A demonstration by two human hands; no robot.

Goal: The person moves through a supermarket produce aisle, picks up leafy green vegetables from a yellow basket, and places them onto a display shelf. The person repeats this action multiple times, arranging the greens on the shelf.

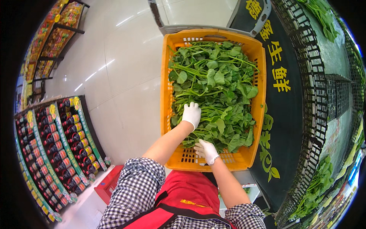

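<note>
A yellow-orange plastic crate (258, 140) stands in front of me, heaped with leafy green vegetables (214, 86) on long stems. Both my hands wear white gloves. My left hand (191, 116) rests on the stems at the left of the heap, fingers bent; their tips are partly sunk among the greens, so its grip is unclear. Closer to me, my right hand (206, 151) is at the near edge of the heap, above the crate's slotted bottom. Its fingers point left, apart from the thumb, and nothing shows in its grasp.
A grey metal cart frame (200, 27) borders the crate's far side. Along the right runs a dark display panel (286, 114) bearing writing, with black plastic fencing (313, 120) and more greens (317, 183) beyond. Bottle shelves (57, 148) and a red box (108, 183) stand left, on pale floor tiles (128, 71).
</note>
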